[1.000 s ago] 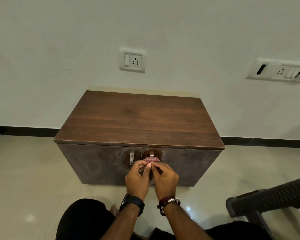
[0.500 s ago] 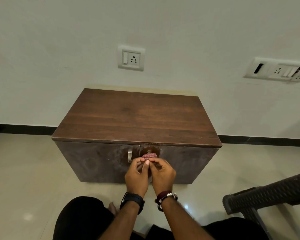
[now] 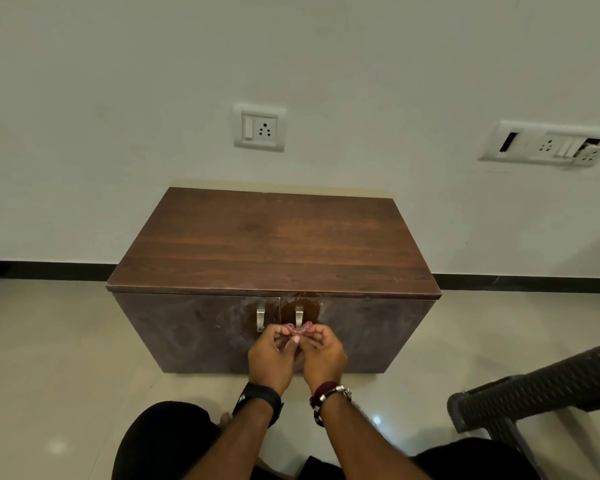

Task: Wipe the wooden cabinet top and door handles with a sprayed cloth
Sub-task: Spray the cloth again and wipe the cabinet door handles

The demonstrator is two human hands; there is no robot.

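Cloth (image 3: 300, 330), small and pink, sits bunched between both hands, right in front of the right door handle (image 3: 298, 315). Left hand (image 3: 274, 355) and right hand (image 3: 321, 351) each have a grip pinched tight on it. A wet-looking patch shows on the door around that handle, so it looks wiped. I think the left door handle (image 3: 260, 318) may be next. Whether the cabinet top (image 3: 274, 244) is wiped, I cannot tell.

Head view looks forward-down, close; cabinet (image 3: 274, 244) centred
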